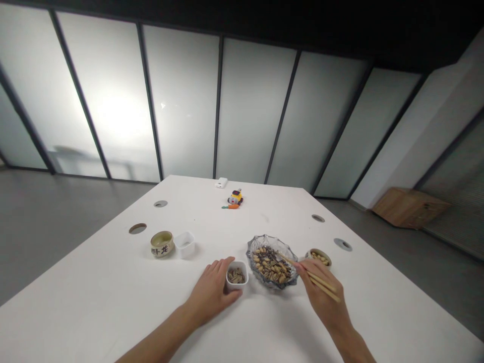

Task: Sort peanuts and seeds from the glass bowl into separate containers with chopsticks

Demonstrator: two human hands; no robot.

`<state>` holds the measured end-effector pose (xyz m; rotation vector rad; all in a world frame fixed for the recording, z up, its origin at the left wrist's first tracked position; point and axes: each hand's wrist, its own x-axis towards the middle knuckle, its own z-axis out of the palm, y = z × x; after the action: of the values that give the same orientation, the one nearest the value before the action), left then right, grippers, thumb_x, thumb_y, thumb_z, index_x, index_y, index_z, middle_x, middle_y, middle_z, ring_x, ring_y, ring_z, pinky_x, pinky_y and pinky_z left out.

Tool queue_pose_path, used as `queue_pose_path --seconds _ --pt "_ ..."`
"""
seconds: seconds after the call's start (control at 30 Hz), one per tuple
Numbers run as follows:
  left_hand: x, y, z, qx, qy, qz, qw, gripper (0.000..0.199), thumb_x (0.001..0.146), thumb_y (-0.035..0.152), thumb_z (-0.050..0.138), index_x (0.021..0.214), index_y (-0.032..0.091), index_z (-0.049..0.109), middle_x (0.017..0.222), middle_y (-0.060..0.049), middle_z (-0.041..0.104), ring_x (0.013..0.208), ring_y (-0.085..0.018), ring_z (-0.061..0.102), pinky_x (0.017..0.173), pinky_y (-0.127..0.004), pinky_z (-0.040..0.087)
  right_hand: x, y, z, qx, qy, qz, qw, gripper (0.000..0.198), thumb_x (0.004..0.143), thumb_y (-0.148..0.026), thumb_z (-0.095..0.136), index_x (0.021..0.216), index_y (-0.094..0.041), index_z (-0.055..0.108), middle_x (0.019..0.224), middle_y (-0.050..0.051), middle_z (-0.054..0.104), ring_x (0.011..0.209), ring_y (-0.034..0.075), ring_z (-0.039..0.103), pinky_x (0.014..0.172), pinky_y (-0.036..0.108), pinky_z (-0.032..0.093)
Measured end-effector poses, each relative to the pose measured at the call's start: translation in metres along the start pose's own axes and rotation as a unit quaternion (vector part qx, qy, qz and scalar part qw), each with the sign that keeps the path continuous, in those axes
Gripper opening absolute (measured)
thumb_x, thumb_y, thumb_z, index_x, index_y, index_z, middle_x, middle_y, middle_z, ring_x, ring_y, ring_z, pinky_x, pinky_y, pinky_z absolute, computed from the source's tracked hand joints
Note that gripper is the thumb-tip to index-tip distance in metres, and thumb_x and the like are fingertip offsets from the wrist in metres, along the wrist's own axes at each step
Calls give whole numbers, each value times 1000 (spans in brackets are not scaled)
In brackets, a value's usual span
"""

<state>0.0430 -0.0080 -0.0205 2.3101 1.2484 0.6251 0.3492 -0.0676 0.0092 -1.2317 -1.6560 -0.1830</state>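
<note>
My left hand (215,285) curls around a small white square cup (238,286), which stands on the table and holds striped sunflower seeds (236,275). In my right hand (324,290) is a pair of wooden chopsticks (321,285), their tips reaching into a clear glass bowl (251,262). That bowl contains a mix of pistachio-like nuts, striped seeds and small dark pieces (270,264). Whether the tips pinch anything is too small to tell. Just behind my right hand sits a small ceramic bowl (328,264) with pale nuts in it, partly hidden by the hand.
On the left stand a ceramic bowl with dark characters (162,249) and a second white square cup (185,249). Farther back lie a yellow toy vehicle (236,196), a toy carrot (231,206) and a white box-like object (221,182). The white table (151,302) has round holes near its sides.
</note>
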Motion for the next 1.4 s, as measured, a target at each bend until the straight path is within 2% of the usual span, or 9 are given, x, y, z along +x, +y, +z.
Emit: queue_pose_path --seconds 0.07,0.17,0.27,0.37,0.47,0.63,0.77,0.97,1.4 --pt "0 0 0 0 0 -1 1000 69 84 34 74 147 23 48 139 -14 65 130 -35 59 113 -49 42 1 -1 -2 -11 17 7 1000 19 100 -37 65 92 -24 75 90 6 76 85 24 73 79 39 63" --pt "0 1 0 -2 2 0 1000 69 84 34 75 147 23 49 139 -14 65 130 -35 60 112 -49 43 1 -4 -2 -8 63 72 995 28 100 -45 64 87 -24 77 89 7 77 85 24 73 82 41 62" --pt "0 1 0 -2 4 0 1000 70 84 33 75 147 23 49 138 -13 65 128 -35 60 112 -49 43 -3 -8 4 88 97 154 979 34 99 -49 63 84 -22 76 90 8 75 85 24 73 79 42 65" --pt "0 2 0 2 2 -3 1000 71 83 33 75 148 23 48 139 -13 65 128 -35 60 112 -49 43 -10 -12 13 229 79 202 949 34 96 -50 67 82 -21 74 91 9 74 83 25 74 72 41 67" --pt "1 3 -1 3 -4 -4 1000 71 83 33 76 148 23 48 139 -13 65 128 -35 60 113 -50 43 -12 -12 15 273 51 225 934 34 96 -50 68 82 -20 74 92 10 76 80 26 76 69 40 68" --pt "1 3 -1 1 -5 -4 1000 72 82 31 76 148 22 48 139 -13 64 128 -35 59 113 -50 42 -1 -2 -1 71 109 194 972 45 96 -61 63 80 -20 76 85 9 79 78 25 76 72 38 65" --pt "1 4 -2 -5 -13 -3 1000 73 82 30 76 148 22 47 141 -13 63 129 -35 57 114 -51 41 5 4 -7 -38 71 153 985 54 96 -69 55 79 -23 77 81 7 79 76 25 75 76 39 62" --pt "1 7 -4 -3 -14 -8 1000 72 81 28 76 148 22 47 141 -12 63 128 -34 58 114 -49 41 0 5 -1 -79 17 129 988 55 99 -69 49 87 -24 78 91 5 81 88 25 77 83 38 60" --pt "1 5 -3 -1 -13 -8 1000 73 81 29 77 147 21 47 140 -13 64 127 -35 58 113 -50 43 1 8 0 -92 27 101 990 52 102 -65 49 82 -25 76 90 5 81 86 23 76 82 36 60"
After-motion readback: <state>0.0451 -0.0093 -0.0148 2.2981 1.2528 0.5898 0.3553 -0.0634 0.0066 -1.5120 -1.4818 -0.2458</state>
